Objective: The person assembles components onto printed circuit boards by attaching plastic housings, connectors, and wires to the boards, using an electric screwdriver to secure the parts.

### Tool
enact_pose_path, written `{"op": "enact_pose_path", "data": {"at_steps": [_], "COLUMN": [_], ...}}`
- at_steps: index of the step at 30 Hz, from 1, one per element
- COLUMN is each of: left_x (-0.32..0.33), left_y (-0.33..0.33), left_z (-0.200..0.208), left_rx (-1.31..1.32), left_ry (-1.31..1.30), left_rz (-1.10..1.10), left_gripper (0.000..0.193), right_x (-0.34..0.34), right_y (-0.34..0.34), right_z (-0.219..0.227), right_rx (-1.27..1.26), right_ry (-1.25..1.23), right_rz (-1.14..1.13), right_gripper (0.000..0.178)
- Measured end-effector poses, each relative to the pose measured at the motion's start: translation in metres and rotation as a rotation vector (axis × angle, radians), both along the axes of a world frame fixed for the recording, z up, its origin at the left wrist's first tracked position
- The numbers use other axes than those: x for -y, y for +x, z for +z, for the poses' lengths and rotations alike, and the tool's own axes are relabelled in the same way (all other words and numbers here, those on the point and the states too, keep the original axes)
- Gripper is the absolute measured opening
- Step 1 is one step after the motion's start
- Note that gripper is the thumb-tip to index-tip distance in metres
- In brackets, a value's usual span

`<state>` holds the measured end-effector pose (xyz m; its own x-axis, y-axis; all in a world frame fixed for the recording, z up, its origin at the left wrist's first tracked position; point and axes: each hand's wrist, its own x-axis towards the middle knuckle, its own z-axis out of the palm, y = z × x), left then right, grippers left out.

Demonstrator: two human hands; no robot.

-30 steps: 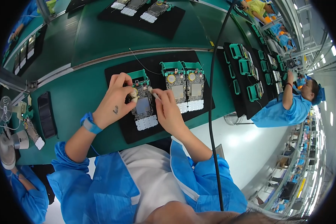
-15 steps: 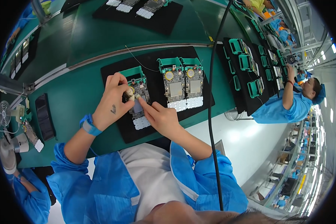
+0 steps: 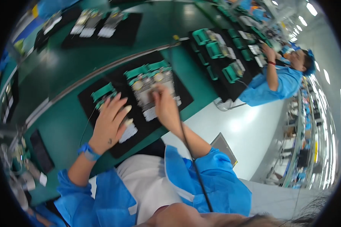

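Left hand (image 3: pixel 111 123), fingers spread, pressing flat on the near circuit board (image 3: pixel 129 131) at the left end of the black mat (image 3: pixel 170 113) on the green surface (image 3: pixel 64 125), right hand (image 3: pixel 163 106) loosely curled over the middle board (image 3: pixel 147 89); boards likely light, stiff, fragile, best held by edges

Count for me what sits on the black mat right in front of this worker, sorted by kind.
Green-topped circuit boards: 3
Hands on them, left hand and right hand: 2
Total: 5
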<state>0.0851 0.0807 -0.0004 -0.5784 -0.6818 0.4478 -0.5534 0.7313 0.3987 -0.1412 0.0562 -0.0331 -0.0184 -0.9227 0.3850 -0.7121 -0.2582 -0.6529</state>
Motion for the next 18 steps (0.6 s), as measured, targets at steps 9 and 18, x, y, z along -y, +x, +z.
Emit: {"op": "enact_pose_path", "data": {"at_steps": [9, 18], "left_x": [-0.006, 0.017], "left_y": [-0.008, -0.032], "left_z": [-0.016, -0.001], "left_rx": [-0.006, -0.116], "left_ry": [-0.026, -0.016], "left_rz": [0.131, 0.273], "left_gripper": [0.032, 0.033], "right_x": [0.013, 0.039], "right_y": [-0.03, -0.007], "right_z": [-0.007, -0.012], "right_rx": [-0.186, 0.695], "right_ry": [-0.275, 0.451], "right_rz": [-0.1, 0.208], "right_gripper": [0.035, 0.026]}}
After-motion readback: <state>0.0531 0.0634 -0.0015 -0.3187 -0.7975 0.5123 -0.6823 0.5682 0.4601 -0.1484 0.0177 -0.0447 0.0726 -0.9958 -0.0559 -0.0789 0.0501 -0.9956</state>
